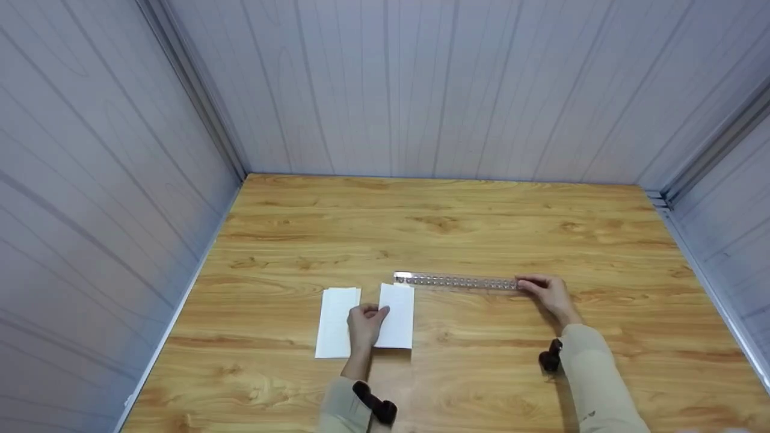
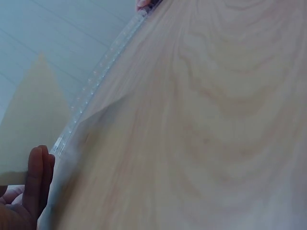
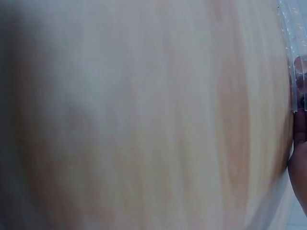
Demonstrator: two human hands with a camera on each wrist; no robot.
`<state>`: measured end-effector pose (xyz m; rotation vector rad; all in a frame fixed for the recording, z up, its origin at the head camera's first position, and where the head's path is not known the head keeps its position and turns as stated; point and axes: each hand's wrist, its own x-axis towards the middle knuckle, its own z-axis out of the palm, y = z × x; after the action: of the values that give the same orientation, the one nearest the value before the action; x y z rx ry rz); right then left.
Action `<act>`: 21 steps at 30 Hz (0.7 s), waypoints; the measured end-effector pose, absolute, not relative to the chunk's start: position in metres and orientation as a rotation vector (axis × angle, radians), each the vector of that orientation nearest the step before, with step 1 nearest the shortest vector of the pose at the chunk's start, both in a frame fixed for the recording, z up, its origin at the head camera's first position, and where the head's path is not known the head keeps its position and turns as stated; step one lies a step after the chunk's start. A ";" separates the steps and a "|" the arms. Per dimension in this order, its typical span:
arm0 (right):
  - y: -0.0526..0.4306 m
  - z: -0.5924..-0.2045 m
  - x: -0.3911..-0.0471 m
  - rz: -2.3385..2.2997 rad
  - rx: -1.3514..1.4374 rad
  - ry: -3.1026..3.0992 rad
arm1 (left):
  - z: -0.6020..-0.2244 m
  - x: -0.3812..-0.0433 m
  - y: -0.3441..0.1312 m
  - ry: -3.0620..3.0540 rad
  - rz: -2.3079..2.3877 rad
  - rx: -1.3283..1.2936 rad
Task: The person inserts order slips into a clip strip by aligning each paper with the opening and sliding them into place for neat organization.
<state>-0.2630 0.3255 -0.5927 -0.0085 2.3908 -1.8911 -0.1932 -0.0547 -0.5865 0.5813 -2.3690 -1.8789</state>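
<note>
My left hand [image 1: 365, 325] pinches the left edge of a small white sheet of paper [image 1: 397, 319], which casts a shadow along its lower edge. Just left of it, partly under the hand, lies a stack of white paper [image 1: 335, 322]. A clear plastic ruler [image 1: 460, 281] with a row of round holes stretches sideways across the table, its left end at the top of the held sheet. My right hand [image 1: 548, 294] grips the ruler's right end between thumb and fingers. In the left wrist view, the sheet [image 2: 33, 120] rises above the fingers, and the ruler [image 2: 100, 72] runs away behind it.
The wood-grain table [image 1: 469, 228] meets a pale panelled wall [image 1: 421, 90] at the back. More panels stand at the left [image 1: 102, 180] and right. Dark wrist cameras are strapped over both beige sleeves [image 1: 601, 379].
</note>
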 end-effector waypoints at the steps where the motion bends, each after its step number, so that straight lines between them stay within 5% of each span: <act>1: 0.326 -0.593 -0.263 -1.886 -0.002 2.401 | -0.587 -0.194 -0.054 -2.371 -1.881 0.589; 21: 0.328 -0.593 -0.262 -1.892 -0.064 2.415 | -0.586 -0.204 -0.048 -2.403 -1.863 0.592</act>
<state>-0.2624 0.3283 -0.5928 -0.0644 2.4149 -1.8921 -0.2035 -0.0478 -0.5859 0.5921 -2.4028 -1.8632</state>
